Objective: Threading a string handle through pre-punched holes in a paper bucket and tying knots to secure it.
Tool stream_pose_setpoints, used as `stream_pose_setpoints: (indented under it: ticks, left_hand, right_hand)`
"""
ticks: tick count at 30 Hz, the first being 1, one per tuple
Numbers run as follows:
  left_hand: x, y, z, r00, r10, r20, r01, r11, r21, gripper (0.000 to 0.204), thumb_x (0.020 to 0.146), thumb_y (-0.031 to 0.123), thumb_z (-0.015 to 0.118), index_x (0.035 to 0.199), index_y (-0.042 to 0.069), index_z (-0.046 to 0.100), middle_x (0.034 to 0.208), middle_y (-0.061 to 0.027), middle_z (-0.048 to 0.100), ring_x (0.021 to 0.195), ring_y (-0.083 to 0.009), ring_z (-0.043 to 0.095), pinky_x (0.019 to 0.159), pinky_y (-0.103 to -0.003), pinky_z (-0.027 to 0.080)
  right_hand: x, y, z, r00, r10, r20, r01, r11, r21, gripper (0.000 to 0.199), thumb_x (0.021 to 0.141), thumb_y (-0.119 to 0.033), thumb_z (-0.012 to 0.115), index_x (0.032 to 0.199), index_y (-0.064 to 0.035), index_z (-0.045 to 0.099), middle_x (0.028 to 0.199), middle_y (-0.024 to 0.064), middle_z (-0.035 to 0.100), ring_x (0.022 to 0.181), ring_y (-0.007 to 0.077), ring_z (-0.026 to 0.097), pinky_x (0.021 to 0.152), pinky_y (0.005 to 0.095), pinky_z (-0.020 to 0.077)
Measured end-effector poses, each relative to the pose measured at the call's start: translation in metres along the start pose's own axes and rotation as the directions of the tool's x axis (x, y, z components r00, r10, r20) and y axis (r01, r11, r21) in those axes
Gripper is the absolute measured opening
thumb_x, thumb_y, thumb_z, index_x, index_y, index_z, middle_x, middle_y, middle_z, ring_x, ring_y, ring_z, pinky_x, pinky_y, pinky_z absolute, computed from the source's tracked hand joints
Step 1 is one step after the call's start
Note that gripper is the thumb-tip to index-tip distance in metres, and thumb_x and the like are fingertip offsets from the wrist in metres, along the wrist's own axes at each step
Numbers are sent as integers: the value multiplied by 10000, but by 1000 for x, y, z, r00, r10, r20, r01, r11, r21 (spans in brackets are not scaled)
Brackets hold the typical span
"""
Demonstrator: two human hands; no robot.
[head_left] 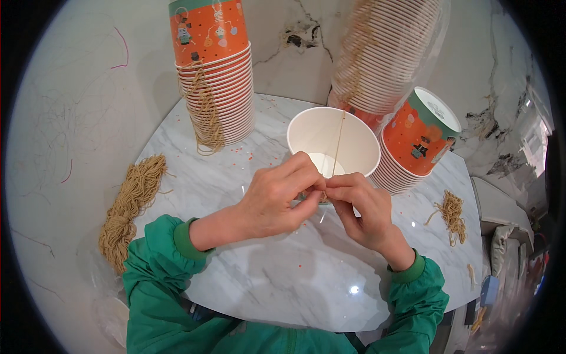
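Both hands meet at the near rim of the white-lined paper bucket [309,133]: thumb and forefinger of the left hand [280,192] and of the right hand [367,209] are pressed together, clamped on the lower end of a string [338,144]. The exact pinch is hidden by the fingers. The bucket is round, wide at the mouth, smooth and plain white inside; it is on the marble-patterned table [277,283]. The string is thin and tan, and it looks taut.

Left of the bucket and behind, well apart, there is an orange bucket stack [236,82], bottom up, with tan strands [206,112] hanging on its side. Behind the bucket, toward the right, rises a tall wrapped stack [398,53]; just beside it at the right is a shorter stack [420,138]. Far left of the bucket lies a thick string bundle [132,203], and far right a small string bundle [453,213]. The hands cover most of the bucket's outer wall.

The bucket's mouth opens upward, its long axis going down to the base. The string runs from the far rim toward the near one, its far end slightly to the right.
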State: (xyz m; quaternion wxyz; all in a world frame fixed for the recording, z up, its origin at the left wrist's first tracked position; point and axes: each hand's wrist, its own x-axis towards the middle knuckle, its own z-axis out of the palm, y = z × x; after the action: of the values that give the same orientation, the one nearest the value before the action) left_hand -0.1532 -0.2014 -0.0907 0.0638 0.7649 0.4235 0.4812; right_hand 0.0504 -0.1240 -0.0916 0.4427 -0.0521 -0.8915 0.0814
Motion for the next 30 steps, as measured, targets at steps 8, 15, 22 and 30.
stream_pose_setpoints:
  ticks: [8, 15, 22, 30]
  left_hand:
    - [1, -9, -1, 996, 82, -22, -80, 995, 66, 184, 804, -81, 697, 952, 27, 677, 919, -48, 625, 677, -137, 613, 554, -265, 480]
    - [5, -6, 0, 987, 161, -21, -154, 968, 198, 290, 784, -44, 747, 1060, 39, 712, 939, -64, 634, 713, -201, 675, 567, -302, 511]
    - [3, -9, 0, 977, 213, 13, -208, 939, 272, 322, 739, -38, 760, 1049, 41, 728, 893, -43, 592, 673, -185, 641, 539, -318, 492]
    - [2, -15, 4, 969, 244, -28, -227, 934, 275, 240, 725, -37, 753, 934, 59, 684, 888, -38, 572, 654, -185, 633, 520, -317, 481]
  right_hand:
    - [2, 2, 1, 996, 91, -11, -90, 992, 86, 268, 809, 73, 748, 1040, -33, 662, 930, 91, 702, 700, 228, 690, 541, 310, 512]
    - [-6, -1, -1, 988, 153, -9, -151, 981, 121, 238, 822, 78, 743, 1019, -32, 666, 930, 91, 702, 706, 218, 693, 569, 305, 528]
    - [-3, -1, -2, 994, 107, -23, -102, 985, 138, 265, 787, 104, 742, 1007, -26, 674, 942, 91, 706, 711, 211, 698, 577, 299, 531]
    - [-10, 4, -5, 998, 68, -6, -67, 991, 115, 259, 770, 107, 747, 980, -24, 671, 961, 91, 700, 681, 206, 687, 561, 293, 516]
